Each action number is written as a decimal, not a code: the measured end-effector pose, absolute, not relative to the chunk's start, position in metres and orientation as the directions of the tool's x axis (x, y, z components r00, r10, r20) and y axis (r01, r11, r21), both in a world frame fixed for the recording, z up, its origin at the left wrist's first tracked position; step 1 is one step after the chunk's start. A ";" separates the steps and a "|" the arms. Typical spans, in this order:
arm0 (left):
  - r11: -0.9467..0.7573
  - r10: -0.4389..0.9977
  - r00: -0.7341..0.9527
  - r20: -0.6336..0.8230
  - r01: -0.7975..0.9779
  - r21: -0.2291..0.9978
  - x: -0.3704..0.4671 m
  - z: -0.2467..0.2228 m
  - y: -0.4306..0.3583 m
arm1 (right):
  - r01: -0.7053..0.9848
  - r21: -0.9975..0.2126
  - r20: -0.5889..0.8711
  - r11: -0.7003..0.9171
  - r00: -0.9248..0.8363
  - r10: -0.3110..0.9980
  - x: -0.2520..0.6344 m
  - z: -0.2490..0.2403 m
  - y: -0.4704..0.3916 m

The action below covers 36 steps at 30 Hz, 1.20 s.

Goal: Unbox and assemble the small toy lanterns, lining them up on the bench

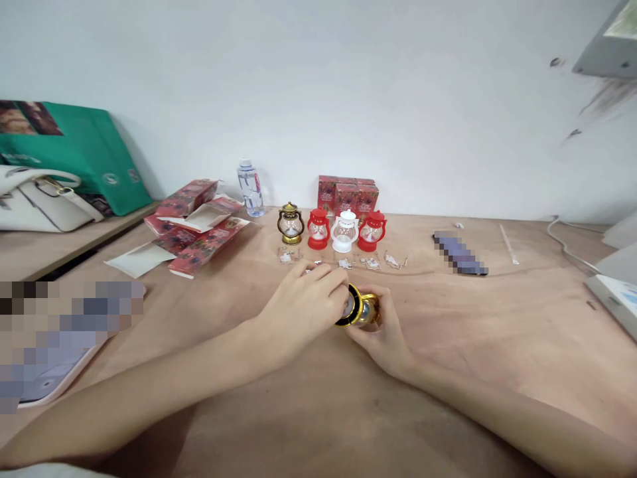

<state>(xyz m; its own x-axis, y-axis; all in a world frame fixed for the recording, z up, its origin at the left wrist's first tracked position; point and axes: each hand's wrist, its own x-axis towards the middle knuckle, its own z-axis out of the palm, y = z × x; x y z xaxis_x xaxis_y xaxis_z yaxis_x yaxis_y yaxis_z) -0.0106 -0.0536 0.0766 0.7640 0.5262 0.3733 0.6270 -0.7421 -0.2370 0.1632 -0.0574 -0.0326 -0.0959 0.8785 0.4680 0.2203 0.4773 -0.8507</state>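
Observation:
A small black-and-gold toy lantern (367, 311) is tipped on its side above the table, its round base facing left. My right hand (385, 335) wraps round its body from the right, fingers closed. At the base, my left hand (311, 295) has its fingers curled and touching it; whether a small piece is pinched there is hidden. Behind my hands stand a bronze-gold lantern (290, 224), a red lantern (318, 230), a white lantern (344, 232) and another red lantern (371, 232). Several small metal-and-white pieces (344, 263) lie in front of them.
Red printed boxes (347, 194) are stacked against the wall. Opened flattened boxes (209, 245) pile up left, near a water bottle (249, 187). A phone (458, 253) lies right, a larger blurred device (64, 358) front left. A white handbag (37, 206) and green bag (94, 156) sit far left.

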 end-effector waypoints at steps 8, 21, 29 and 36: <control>-0.725 0.668 0.688 0.284 0.688 0.038 -0.006 0.072 -0.048 | 0.225 -0.882 0.415 0.414 -0.045 0.909 0.164 -0.034 -0.057; -0.745 0.631 0.731 0.260 0.664 -0.057 -0.007 0.078 -0.050 | 0.236 -0.861 0.437 0.450 -0.105 0.893 0.166 -0.037 -0.057; -0.742 0.614 0.746 0.257 0.657 -0.132 -0.010 0.082 -0.049 | 0.226 -0.858 0.434 0.461 -0.160 0.886 0.165 -0.037 -0.057; -0.754 0.625 0.734 0.265 0.656 -0.038 -0.014 0.085 -0.045 | 0.163 -0.887 0.402 0.433 -0.190 0.896 0.163 -0.033 -0.057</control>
